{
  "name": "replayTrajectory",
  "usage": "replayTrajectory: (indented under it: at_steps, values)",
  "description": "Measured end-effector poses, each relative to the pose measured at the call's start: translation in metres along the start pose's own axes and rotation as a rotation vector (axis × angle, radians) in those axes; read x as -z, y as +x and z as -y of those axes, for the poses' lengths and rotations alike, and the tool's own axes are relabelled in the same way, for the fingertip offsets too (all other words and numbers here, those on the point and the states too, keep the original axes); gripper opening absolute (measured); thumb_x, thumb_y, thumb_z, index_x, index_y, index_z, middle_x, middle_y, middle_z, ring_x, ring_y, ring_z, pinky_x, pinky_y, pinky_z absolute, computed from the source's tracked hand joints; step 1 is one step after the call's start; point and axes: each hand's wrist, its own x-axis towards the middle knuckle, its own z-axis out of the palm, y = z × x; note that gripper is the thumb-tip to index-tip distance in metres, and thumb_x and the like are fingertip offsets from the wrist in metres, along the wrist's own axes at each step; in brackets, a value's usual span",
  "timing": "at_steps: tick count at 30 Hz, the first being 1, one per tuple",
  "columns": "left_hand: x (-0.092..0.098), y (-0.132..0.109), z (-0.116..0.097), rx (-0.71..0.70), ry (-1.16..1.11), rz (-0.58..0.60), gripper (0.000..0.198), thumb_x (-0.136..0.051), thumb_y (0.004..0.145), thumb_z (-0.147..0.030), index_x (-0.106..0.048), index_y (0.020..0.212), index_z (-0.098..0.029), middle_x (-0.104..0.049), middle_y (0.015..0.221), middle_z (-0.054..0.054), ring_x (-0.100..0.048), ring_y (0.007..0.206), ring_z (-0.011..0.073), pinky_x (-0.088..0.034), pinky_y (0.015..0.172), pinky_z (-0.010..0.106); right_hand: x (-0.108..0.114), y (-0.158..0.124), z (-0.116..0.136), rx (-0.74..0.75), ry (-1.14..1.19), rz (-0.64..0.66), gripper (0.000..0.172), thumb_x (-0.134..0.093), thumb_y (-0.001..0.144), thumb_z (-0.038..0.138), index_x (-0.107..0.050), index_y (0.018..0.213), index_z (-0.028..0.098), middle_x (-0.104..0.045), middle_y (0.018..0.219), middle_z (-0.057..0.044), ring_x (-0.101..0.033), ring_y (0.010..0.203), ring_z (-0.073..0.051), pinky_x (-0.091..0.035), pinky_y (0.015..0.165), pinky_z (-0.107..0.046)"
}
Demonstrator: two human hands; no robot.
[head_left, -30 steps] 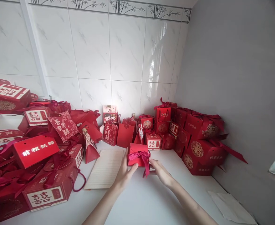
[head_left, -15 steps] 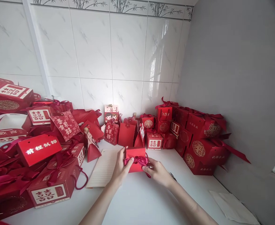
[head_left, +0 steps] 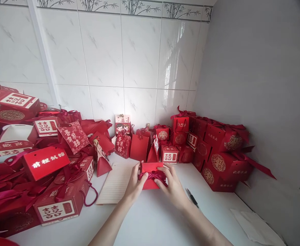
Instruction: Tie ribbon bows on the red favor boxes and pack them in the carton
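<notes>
A small red box with a dark red ribbon bow across its front is held between both hands, above the white table. My left hand grips its left side, the thumb on the bow's left loop. On the right side, my right hand has its fingers over the top corner and its thumb near the bow's right loop. A lined notepad lies beside my left hand. The underside of the box is hidden.
Red boxes and ribbons are heaped at the left. More red boxes are stacked at the right against the grey wall. Small red bags stand along the tiled wall. A black pen and white paper lie at the right.
My right hand has moved up, its fingers now over the box's top right corner. The black pen shows more fully. The whole view has shifted slightly.
</notes>
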Motion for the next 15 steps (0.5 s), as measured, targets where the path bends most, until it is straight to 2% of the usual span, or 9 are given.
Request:
replayTrajectory:
  at_steps: [2, 4, 8, 12, 15]
  values:
    - [0.001, 0.000, 0.002, 0.010, 0.000, -0.010, 0.043, -0.049, 0.081, -0.038, -0.039, 0.119, -0.020, -0.052, 0.120, 0.010, -0.050, 0.114, 0.0221, -0.043, 0.092, 0.036, 0.001, 0.001, -0.001, -0.055, 0.012, -0.004, 0.020, -0.046, 0.087, 0.031, -0.050, 0.105, 0.023, -0.045, 0.118, -0.010, -0.056, 0.102, -0.022, -0.052, 0.082, -0.036]
    - [0.001, 0.000, 0.005, -0.010, 0.052, -0.059, 0.033, -0.049, 0.081, -0.039, -0.041, 0.107, -0.020, -0.055, 0.112, 0.009, -0.056, 0.103, 0.0211, -0.046, 0.086, 0.035, 0.003, 0.002, -0.003, -0.108, 0.018, 0.005, 0.019, -0.046, 0.087, 0.032, -0.050, 0.103, 0.023, -0.046, 0.117, -0.010, -0.059, 0.095, -0.020, -0.053, 0.077, -0.035]
    - [0.002, -0.001, 0.004, -0.208, 0.269, -0.157, 0.014, -0.048, 0.082, -0.034, -0.042, 0.079, -0.022, -0.053, 0.093, 0.004, -0.056, 0.088, 0.0176, -0.049, 0.076, 0.031, 0.004, 0.003, -0.006, -0.117, 0.029, 0.009, 0.019, -0.048, 0.086, 0.033, -0.051, 0.102, 0.024, -0.047, 0.117, -0.009, -0.056, 0.100, -0.021, -0.053, 0.077, -0.033]
    - [0.002, -0.002, -0.003, -0.358, 0.429, -0.227, 0.017, -0.047, 0.083, -0.031, -0.046, 0.070, -0.021, -0.047, 0.083, 0.003, -0.053, 0.077, 0.0152, -0.047, 0.067, 0.027, 0.003, 0.002, -0.007, -0.096, 0.036, 0.009, 0.020, -0.048, 0.086, 0.031, -0.050, 0.104, 0.024, -0.048, 0.117, -0.009, -0.053, 0.106, -0.022, -0.051, 0.082, -0.035]
    - [0.003, -0.003, -0.006, -0.346, 0.447, -0.233, 0.021, -0.044, 0.085, -0.034, -0.046, 0.068, -0.021, -0.048, 0.073, 0.000, -0.050, 0.067, 0.0130, -0.043, 0.063, 0.024, 0.002, 0.001, -0.006, -0.074, 0.053, 0.058, 0.019, -0.047, 0.086, 0.030, -0.049, 0.105, 0.024, -0.047, 0.119, -0.009, -0.057, 0.101, -0.021, -0.051, 0.081, -0.034]
